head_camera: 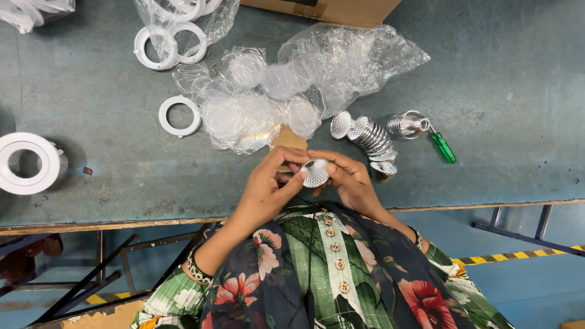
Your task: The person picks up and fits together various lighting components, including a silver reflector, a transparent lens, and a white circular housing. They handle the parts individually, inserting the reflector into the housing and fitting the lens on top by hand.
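Left hand (268, 183) & right hand (347, 180) both pinched small silver reflector cup (315, 172) by rim; looked light, thin, dentable.

Shiny faceted metal reflector (315, 172); glossy clear plastic bags (286, 91); matt scuffed table (97, 109).

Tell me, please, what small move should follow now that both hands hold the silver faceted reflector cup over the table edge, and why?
Probably the right hand should reach for a clear round lens from the plastic wrapping. The silver faceted reflector cup is pinched between both hands, its open face up, and the left hand alone could steady it; the lenses lie just beyond.
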